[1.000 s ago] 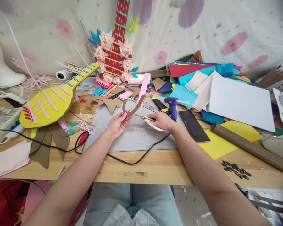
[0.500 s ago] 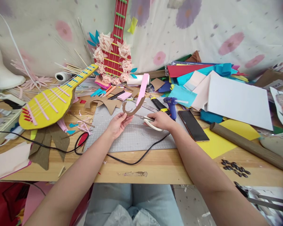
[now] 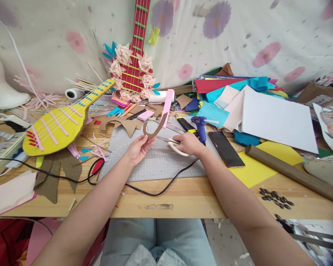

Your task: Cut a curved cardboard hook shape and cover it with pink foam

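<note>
My left hand (image 3: 139, 148) pinches a curved, hook-shaped strip of brown cardboard (image 3: 157, 130) between thumb and fingers, above the grey cutting mat (image 3: 152, 166). In my right hand (image 3: 189, 143) is a pair of scissors with white handles (image 3: 179, 148), gripped by the handles. The blades point left toward the cardboard strip, close to my left fingertips; whether they touch it I cannot tell. Behind the strip stands a pink paper strip (image 3: 168, 105). Other cut brown cardboard pieces (image 3: 127, 127) lie at the mat's far left edge.
A blue glue gun (image 3: 201, 129), a utility knife (image 3: 184, 124) and a phone (image 3: 226, 149) lie right of my hands. A yellow paper instrument (image 3: 55, 127) rests at left; a red one (image 3: 134, 70) stands behind. A black cable (image 3: 161, 193) crosses the mat's front edge.
The scissors' blades have shifted slightly left and appear a little further from the strip's edge. The view has tilted slightly; both hands keep their holds.
</note>
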Action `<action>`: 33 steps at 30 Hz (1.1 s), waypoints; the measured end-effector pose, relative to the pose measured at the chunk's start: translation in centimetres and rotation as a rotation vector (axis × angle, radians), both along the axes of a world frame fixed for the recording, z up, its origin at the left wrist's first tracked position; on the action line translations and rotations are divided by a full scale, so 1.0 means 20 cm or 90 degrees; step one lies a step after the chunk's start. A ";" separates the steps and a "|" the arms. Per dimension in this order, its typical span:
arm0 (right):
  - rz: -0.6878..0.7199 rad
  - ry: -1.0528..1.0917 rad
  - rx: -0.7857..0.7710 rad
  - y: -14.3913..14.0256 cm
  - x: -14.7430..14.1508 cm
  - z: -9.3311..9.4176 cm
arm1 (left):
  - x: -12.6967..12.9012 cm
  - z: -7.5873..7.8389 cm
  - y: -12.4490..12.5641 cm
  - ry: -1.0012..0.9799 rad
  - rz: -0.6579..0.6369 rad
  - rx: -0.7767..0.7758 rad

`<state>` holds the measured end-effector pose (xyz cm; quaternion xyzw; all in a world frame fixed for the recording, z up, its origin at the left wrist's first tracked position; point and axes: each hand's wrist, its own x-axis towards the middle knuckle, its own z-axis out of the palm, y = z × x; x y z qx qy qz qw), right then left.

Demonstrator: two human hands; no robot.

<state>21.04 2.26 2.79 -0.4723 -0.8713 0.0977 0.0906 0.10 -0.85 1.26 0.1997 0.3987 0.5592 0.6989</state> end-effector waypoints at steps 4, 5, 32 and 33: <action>-0.002 0.001 -0.008 0.00 0.01 -0.01 | 0.00 0.01 0.00 -0.023 -0.007 -0.011; -0.005 0.007 -0.016 0.00 0.01 -0.01 | 0.00 0.01 0.00 -0.025 -0.008 -0.008; -0.006 0.008 -0.012 -0.01 0.01 0.01 | 0.00 0.00 0.00 -0.012 -0.027 0.014; -0.007 0.005 -0.009 -0.01 0.01 0.01 | 0.00 0.00 0.00 -0.013 -0.028 0.015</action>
